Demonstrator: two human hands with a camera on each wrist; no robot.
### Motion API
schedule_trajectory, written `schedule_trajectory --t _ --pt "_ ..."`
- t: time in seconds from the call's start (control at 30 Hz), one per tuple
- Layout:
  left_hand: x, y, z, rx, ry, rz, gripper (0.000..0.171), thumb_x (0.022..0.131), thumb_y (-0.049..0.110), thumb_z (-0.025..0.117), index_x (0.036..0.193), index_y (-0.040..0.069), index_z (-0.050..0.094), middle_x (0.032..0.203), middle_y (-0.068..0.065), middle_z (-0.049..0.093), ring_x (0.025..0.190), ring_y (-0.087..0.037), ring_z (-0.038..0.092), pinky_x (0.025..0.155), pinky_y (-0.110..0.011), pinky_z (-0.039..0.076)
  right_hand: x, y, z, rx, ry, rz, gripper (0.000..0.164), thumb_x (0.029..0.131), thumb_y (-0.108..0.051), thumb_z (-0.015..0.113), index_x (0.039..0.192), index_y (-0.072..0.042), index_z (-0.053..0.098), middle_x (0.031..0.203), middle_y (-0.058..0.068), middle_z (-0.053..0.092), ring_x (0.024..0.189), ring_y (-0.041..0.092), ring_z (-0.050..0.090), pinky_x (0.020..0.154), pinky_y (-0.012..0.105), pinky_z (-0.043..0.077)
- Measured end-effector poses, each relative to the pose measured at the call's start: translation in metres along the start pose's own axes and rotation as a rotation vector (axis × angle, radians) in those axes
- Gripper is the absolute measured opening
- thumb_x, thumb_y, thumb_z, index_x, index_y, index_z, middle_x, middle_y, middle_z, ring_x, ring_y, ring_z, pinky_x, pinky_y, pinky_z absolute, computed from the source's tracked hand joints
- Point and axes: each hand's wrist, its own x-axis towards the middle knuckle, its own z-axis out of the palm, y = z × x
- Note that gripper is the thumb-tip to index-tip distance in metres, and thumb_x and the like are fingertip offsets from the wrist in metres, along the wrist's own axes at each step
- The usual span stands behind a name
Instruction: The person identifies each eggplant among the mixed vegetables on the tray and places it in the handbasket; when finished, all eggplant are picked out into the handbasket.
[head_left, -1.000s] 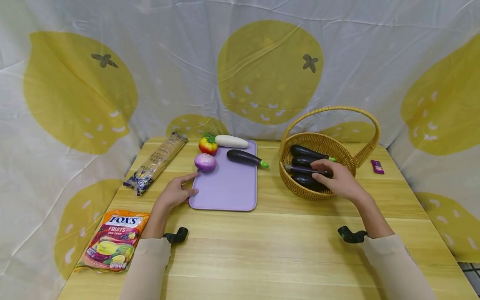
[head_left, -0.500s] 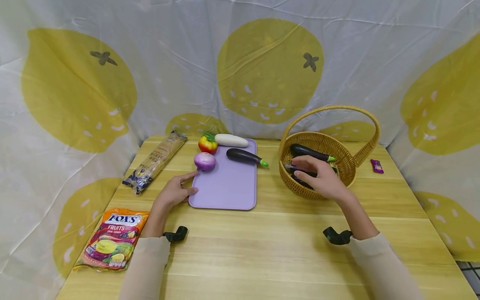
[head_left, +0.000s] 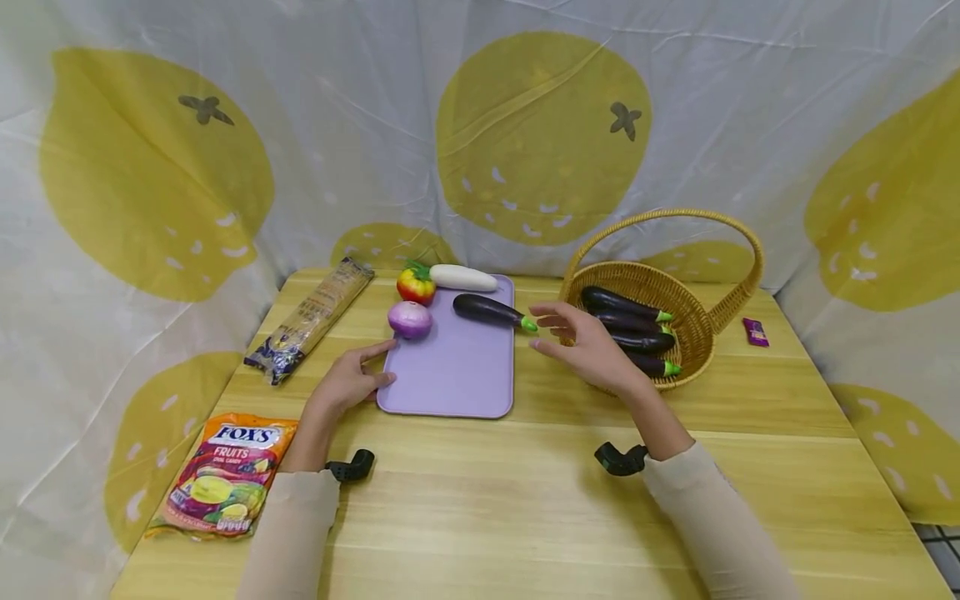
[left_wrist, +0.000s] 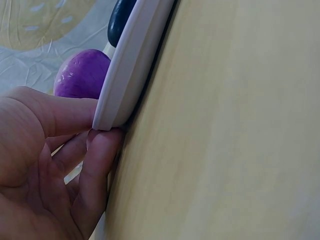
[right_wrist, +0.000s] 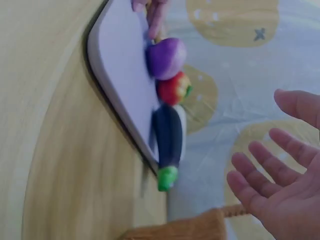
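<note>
My left hand (head_left: pixel 347 382) pinches the left edge of the lavender tray (head_left: pixel 450 387); in the left wrist view the thumb lies over the rim (left_wrist: pixel 112 95) and a finger is beneath it. On the tray are a purple onion (head_left: pixel 410 320), a red-yellow bell pepper (head_left: pixel 416 285), a white radish (head_left: pixel 463 278) and a dark eggplant (head_left: pixel 486 309), its green stem over the right edge. My right hand (head_left: pixel 588 342) holds nothing, fingers spread in the right wrist view, its fingertips close to that stem. Behind it, the wicker basket (head_left: pixel 693 333) holds several eggplants (head_left: pixel 622 302).
A noodle packet (head_left: pixel 309 321) lies at the back left, and a bag of fruit candy (head_left: pixel 223 475) lies beside the left forearm. A small purple wrapped candy (head_left: pixel 755 332) sits right of the basket. The basket's tall handle (head_left: pixel 667 214) arches above it. A lemon-print curtain (head_left: pixel 360 125) hangs behind the table.
My right hand has moved left, out from over the basket toward the eggplant on the tray, uncovering the eggplants in the basket. My left hand stays at the tray's edge.
</note>
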Motion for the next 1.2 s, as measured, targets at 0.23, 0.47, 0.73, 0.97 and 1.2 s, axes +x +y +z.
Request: schedule_trajectory --t 0.23,0.47,0.73,0.97,1.2 --pt "0.000 -0.001 -0.001 -0.012 -0.009 0.018 0.065 0.096 0.012 0.071 0.156 0.022 0.048 0.063 0.000 0.052 0.058 -0.012 0.056 0.057 -0.028 0.053 0.028 0.004 0.025 0.049 0.008 0.032 0.057 0.097 -0.026 0.072 0.149 -0.013 0.051 0.152 0.015 0.051 0.140 0.039 0.049 0.119 0.053 0.038" --pt "-0.001 0.001 0.000 -0.021 -0.014 0.011 0.065 0.096 0.012 0.071 0.155 0.022 0.048 0.059 0.003 0.048 0.055 -0.012 0.053 0.055 -0.027 0.050 0.048 0.009 0.040 0.004 0.027 0.046 0.065 0.094 -0.030 0.076 0.150 -0.008 0.050 0.151 0.016 0.052 0.140 0.039 0.048 0.119 0.057 0.036" --pt "-0.001 0.001 -0.001 0.000 -0.002 0.006 0.065 0.096 0.013 0.072 0.155 0.025 0.049 0.060 0.002 0.049 0.056 -0.014 0.054 0.055 -0.028 0.050 0.061 0.016 0.047 -0.084 0.062 0.078 0.062 0.094 -0.036 0.075 0.148 -0.015 0.053 0.154 0.007 0.051 0.145 0.030 0.045 0.120 0.049 0.036" --pt "-0.001 0.001 -0.001 0.014 -0.002 0.012 0.065 0.096 0.014 0.072 0.155 0.024 0.049 0.060 0.002 0.050 0.055 -0.014 0.053 0.053 -0.027 0.048 0.068 0.022 0.050 -0.096 0.061 0.106 0.061 0.095 -0.038 0.074 0.147 -0.014 0.054 0.153 0.008 0.052 0.146 0.027 0.044 0.123 0.045 0.033" --pt "-0.001 0.001 -0.001 0.008 -0.002 0.010 0.064 0.096 0.014 0.072 0.155 0.025 0.049 0.059 0.002 0.049 0.055 -0.014 0.053 0.053 -0.027 0.048 0.074 0.025 0.053 -0.115 0.072 0.127 0.060 0.094 -0.036 0.074 0.146 -0.013 0.054 0.153 0.010 0.052 0.146 0.028 0.044 0.122 0.045 0.034"
